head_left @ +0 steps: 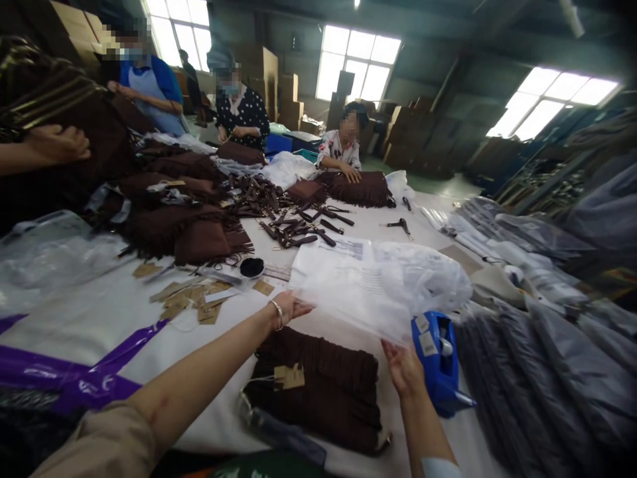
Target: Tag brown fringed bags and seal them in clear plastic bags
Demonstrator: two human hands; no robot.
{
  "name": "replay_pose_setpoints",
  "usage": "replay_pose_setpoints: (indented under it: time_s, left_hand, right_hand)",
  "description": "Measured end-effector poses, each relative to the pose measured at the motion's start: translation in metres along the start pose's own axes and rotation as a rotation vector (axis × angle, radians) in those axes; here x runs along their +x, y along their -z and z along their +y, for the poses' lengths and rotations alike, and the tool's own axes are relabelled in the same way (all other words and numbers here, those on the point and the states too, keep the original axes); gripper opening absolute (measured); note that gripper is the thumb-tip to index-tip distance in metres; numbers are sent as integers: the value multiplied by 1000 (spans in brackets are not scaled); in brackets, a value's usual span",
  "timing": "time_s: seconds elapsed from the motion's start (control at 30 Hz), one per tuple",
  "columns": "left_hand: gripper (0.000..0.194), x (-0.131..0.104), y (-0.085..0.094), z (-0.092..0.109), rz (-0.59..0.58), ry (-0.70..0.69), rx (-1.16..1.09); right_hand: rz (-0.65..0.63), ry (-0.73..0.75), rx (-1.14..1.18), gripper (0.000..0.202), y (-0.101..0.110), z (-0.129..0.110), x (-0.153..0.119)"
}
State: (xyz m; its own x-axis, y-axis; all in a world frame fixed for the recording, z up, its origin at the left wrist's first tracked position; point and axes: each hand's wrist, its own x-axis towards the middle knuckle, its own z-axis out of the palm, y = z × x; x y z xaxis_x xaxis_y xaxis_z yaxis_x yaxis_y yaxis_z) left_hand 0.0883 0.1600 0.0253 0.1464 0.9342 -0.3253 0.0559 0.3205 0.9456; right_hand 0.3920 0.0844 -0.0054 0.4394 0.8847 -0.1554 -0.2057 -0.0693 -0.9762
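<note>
L hand (293, 309): fingers nearly closed on white plastic bag (365, 282) edge. R hand (404, 366): fingers half-curled at same edge, grip unclear (blur). Brown fringed bag (323, 392) on tabletop (213, 425) btwn arms.

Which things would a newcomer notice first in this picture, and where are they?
Probably the white plastic bag comes first, mid-picture, with the left hand and the right hand at its near edge. Just below it lies a tagged brown bag. Strong colours also catch the eye: the blue dispenser beside the right hand, and the purple plastic at lower left.
</note>
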Motion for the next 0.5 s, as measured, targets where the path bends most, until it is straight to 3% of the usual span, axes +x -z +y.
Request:
replay_pose_setpoints:
  time_s: [0.1, 0.23, 0.4, 0.5]
  left_hand:
    - [28, 17, -10, 0, -89, 11, -206]
    - [32, 18, 16, -17, -149, 95, -295]
    - [35, -20, 65, -32, -160, 159, -270]
    - [36, -49, 72, -33, -91, 146, -253]
  right_hand:
    - [-86, -89, 126, 40, 0, 2, -4]
    - [-143, -227, 97, 38, 7, 16, -27]
    - [-135, -367, -122, 54, 5, 32, -60]
    - [-194, -474, -102, 63, 2, 39, -64]
